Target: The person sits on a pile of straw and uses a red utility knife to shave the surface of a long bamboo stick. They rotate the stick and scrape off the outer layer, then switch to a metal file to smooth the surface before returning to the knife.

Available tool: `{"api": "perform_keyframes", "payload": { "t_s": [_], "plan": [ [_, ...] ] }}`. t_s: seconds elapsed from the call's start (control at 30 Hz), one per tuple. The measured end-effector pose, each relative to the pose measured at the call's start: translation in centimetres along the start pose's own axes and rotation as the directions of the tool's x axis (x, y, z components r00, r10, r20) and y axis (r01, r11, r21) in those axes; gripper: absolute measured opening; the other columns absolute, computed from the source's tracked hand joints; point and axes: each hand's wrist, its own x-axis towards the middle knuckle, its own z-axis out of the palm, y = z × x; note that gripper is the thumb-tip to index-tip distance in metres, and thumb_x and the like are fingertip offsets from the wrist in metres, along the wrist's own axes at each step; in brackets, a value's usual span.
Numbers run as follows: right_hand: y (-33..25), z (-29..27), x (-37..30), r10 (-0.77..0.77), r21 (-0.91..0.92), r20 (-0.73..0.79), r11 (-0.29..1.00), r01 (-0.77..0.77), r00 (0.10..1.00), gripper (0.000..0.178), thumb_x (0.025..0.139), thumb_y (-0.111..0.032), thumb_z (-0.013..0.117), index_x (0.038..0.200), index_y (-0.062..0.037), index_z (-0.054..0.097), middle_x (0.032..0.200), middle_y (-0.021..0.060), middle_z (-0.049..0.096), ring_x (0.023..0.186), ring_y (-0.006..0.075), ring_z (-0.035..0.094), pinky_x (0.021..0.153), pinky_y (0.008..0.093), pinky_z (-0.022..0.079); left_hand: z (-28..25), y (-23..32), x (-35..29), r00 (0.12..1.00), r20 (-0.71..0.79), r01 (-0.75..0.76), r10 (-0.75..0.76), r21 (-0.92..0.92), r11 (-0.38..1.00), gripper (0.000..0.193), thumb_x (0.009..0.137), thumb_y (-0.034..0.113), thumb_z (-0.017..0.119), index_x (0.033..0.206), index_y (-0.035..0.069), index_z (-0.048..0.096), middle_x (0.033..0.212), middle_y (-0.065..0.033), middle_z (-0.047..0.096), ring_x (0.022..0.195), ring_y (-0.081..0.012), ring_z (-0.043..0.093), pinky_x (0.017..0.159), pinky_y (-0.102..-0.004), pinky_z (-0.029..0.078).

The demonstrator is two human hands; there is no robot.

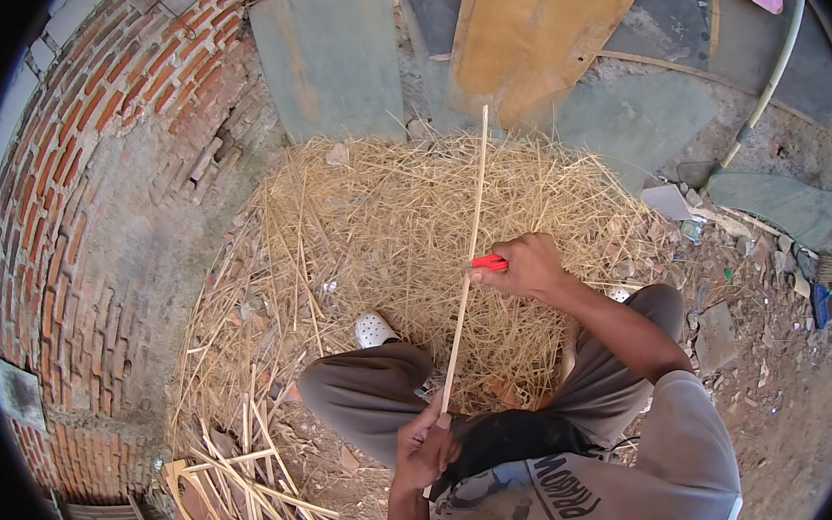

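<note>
The worn brick wall (88,188) took up the whole left side of where I stood, its red courses showing through patches of grey plaster. Next in bulk came the heap of straw-coloured shavings (363,205), spread over the dirt in front of the seated person. Behind the heap leaned a tan board (544,25) and, to the left of that, a grey-green panel (327,62).

The person sat with knees bent and spread, in brown trousers (363,391) and a grey printed shirt (591,491). Beside the left knee, toward the wall, a loose bunch of pale strips (259,497) lay crisscrossed on the ground.

One long pale strip (476,197) rose at a slant from the lap, between the knees, its far end standing out over the shavings. The right hand (528,266) was partway up it, fingers curled around a tool and thumb up close to the strip. The left hand (425,448) was down at the lap, fingers closed on the strip's near end.

A white clog (373,330) with small holes showed past the left knee. Smallest was the red tool (491,263) in the right hand, its end against the strip; I couldn't make out a blade.
</note>
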Motion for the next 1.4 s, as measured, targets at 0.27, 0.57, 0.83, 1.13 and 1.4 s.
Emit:
{"api": "perform_keyframes", "payload": {
  "t_s": [0.27, 0.57, 0.83, 1.13, 1.4],
  "plan": [
    [-2.6, -0.3, -2.0, -0.228, 0.072, -0.050, 0.970, 0.231, 0.972, 0.066, 0.079, -0.076, 0.055, 0.058, -0.0132, 0.063, 0.044, 0.0027, 0.052, 0.037, 0.0199, 0.052, 0.038, 0.0344, 0.040, -0.4, 0.3, -0.3, 1.000, 0.015, 0.004, -0.003, -0.029, 1.000, 0.042, 0.104, 0.009, 0.040, 0.145, 0.008, 0.040, 0.047, 0.0028, 0.036, 0.038, -0.0050, 0.028, 0.042, -0.0232, 0.029],
    [-2.6, 0.4, -2.1, -0.166, 0.057, 0.023, 0.985, 0.164, 0.986, 0.069, 0.079, -0.079, 0.049, 0.060, -0.0141, 0.064, 0.042, 0.0013, 0.049, 0.037, 0.0173, 0.049, 0.037, 0.0337, 0.037, -1.6, -1.1, -1.0, 0.998, 0.010, -0.063, 0.063, -0.005, 0.998, 0.043, 0.103, 0.008, 0.043, 0.145, 0.007, 0.040, 0.050, 0.0028, 0.036, 0.039, -0.0047, 0.030, 0.042, -0.0242, 0.027],
    [-0.9, 0.2, -0.7, 0.060, 0.239, 0.050, 0.968, -0.070, 0.997, 0.067, 0.078, -0.074, 0.056, 0.059, -0.0111, 0.064, 0.044, 0.0076, 0.051, 0.040, 0.0257, 0.055, 0.041, 0.0391, 0.042, -1.2, -0.7, -1.5, 0.994, 0.062, -0.086, 0.087, -0.016, 0.996, 0.044, 0.103, 0.008, 0.042, 0.146, 0.002, 0.036, 0.050, 0.0031, 0.037, 0.040, -0.0038, 0.031, 0.042, -0.0230, 0.027],
    [-3.0, 0.0, -2.3, -0.188, 0.118, -0.027, 0.975, 0.190, 0.982, 0.067, 0.075, -0.075, 0.060, 0.053, -0.0113, 0.057, 0.045, 0.0052, 0.051, 0.037, 0.0250, 0.051, 0.040, 0.0395, 0.041, -0.9, -0.2, -1.0, 0.996, 0.053, -0.077, 0.074, 0.064, 0.995, 0.043, 0.104, 0.011, 0.041, 0.146, 0.003, 0.037, 0.050, 0.0038, 0.037, 0.039, -0.0040, 0.030, 0.042, -0.0228, 0.028],
    [0.6, -0.1, 0.1, -0.194, -0.081, -0.148, 0.980, 0.184, 0.970, 0.068, 0.069, -0.078, 0.062, 0.050, -0.0130, 0.056, 0.042, 0.0034, 0.049, 0.037, 0.0217, 0.052, 0.039, 0.0348, 0.041, -0.2, -0.9, -0.8, 0.999, 0.020, -0.049, 0.047, 0.066, 0.997, 0.044, 0.103, 0.009, 0.043, 0.146, 0.004, 0.037, 0.053, 0.0055, 0.036, 0.043, -0.0030, 0.032, 0.043, -0.0214, 0.029]
  ]
}}
